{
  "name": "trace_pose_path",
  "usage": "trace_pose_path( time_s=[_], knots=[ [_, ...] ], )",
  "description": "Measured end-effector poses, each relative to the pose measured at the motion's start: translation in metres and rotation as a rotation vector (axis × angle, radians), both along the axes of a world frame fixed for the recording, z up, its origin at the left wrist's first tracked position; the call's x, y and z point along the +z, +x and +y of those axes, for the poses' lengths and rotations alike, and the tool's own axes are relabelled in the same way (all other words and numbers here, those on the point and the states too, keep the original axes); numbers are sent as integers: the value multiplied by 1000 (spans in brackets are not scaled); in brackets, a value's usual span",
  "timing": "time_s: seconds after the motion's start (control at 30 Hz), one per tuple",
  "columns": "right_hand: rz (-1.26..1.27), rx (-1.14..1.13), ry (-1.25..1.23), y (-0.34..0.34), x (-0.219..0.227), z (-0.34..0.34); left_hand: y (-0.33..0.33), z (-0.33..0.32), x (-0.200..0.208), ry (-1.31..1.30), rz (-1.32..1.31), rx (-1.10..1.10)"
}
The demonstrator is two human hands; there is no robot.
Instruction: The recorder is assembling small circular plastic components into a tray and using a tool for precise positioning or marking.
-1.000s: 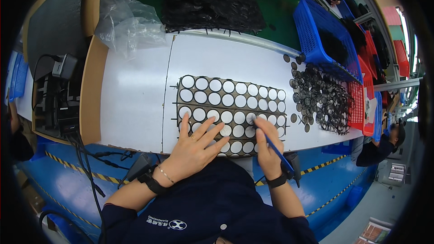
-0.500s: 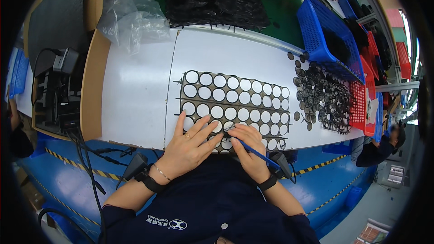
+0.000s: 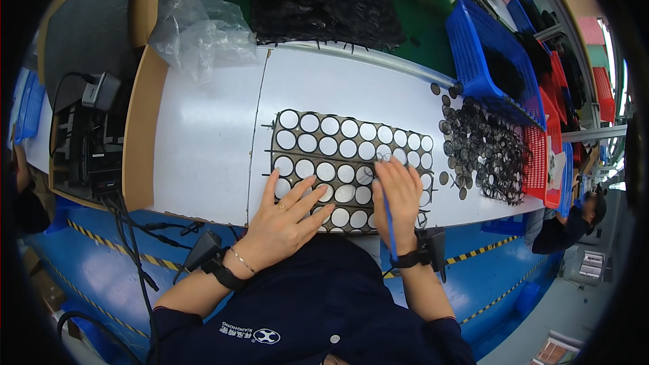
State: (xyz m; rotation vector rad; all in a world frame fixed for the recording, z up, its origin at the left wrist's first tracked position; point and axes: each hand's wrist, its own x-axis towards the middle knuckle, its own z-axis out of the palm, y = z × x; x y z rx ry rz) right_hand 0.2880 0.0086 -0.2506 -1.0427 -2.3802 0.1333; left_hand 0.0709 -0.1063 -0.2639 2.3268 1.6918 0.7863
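A sheet (image 3: pixel 318 157) with rows of white discs (image 3: pixel 330 126) ringed in black lies on the white table in front of me. My left hand (image 3: pixel 280 226) rests on its near left part, fingers spread over the discs. My right hand (image 3: pixel 400 206) is over the right half of the sheet, closed round a slim blue pen-like tool (image 3: pixel 389 230) whose shaft slants down towards my wrist. Thin dark strands (image 3: pixel 367 174) show at the right fingertips, over a disc; what they belong to is too fine to make out. The tool's tip is hidden by the fingers.
A heap of dark, round, see-through pieces (image 3: pixel 476 138) lies to the right, below a blue basket (image 3: pixel 460 47). Red baskets (image 3: pixel 535 155) stand beyond it. At left are an open cardboard box (image 3: pixel 143 135) and clear plastic bag (image 3: pixel 203 37). Another person (image 3: pixel 574 222) is at far right.
My right hand, with the blue tool, has moved right and away from me, from beside the left fingertips to farther up the sheet. The left hand stays almost in place.
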Motion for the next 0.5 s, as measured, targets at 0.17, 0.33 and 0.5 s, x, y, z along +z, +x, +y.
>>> trace_pose_path(
  time_s=[0.17,0.33,0.5],
  knots=[
    [302,28,-582,-5,8,-7,6,6,3,5,-34,19],
    [258,56,-566,-11,6,-11,13,17,3,-18,-22,89],
    [235,78,-610,-14,8,-9,12,16,2,-42,31,80]
  ],
)
